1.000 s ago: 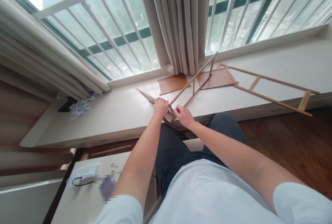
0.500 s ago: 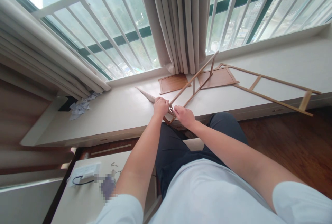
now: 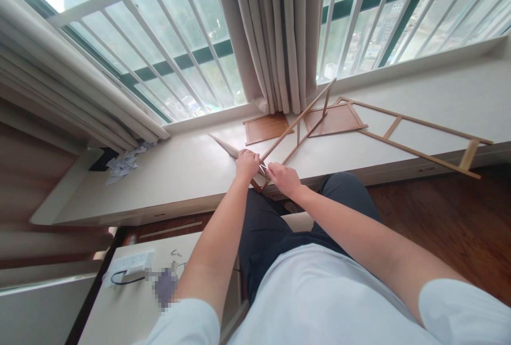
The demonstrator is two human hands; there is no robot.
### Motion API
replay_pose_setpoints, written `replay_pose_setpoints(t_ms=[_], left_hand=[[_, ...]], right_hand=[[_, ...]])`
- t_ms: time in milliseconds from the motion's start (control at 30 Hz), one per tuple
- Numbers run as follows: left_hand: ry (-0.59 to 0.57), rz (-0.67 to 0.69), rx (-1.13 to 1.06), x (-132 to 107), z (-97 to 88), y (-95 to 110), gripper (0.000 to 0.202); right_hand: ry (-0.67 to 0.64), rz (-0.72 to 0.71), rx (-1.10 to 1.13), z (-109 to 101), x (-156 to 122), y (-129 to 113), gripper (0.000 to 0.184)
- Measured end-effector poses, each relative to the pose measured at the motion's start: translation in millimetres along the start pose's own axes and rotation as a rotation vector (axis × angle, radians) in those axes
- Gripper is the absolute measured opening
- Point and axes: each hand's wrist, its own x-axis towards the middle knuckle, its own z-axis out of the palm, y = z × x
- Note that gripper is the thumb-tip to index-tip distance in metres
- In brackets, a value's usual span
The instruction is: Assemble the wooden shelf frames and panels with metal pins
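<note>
Smooth sill (image 3: 191, 174); hands (image 3: 247, 165) apparently grip slatted frame (image 3: 297, 126).

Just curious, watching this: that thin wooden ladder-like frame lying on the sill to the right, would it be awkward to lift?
Probably light: the ladder-like frame is only slim rails and a few rungs. Being long and thin, it would likely flex or swing if lifted by one end. Its flat rails should not roll on the sill.
</note>
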Motion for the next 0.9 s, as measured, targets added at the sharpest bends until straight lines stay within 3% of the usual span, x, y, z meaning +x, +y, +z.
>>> replay_pose_setpoints(t_ms=[567,900], left_hand=[[0.013,0.029,0.000,3.5,5.4,-4.0,0.041],[-0.015,0.019,0.002,2.9,3.7,-3.1,0.042]], right_hand=[[-0.031,-0.146,-0.180,-8.9,4.0,3.5,0.034],[0.017,-0.314,-0.192,-1.1,9.0,11.0,0.034]])
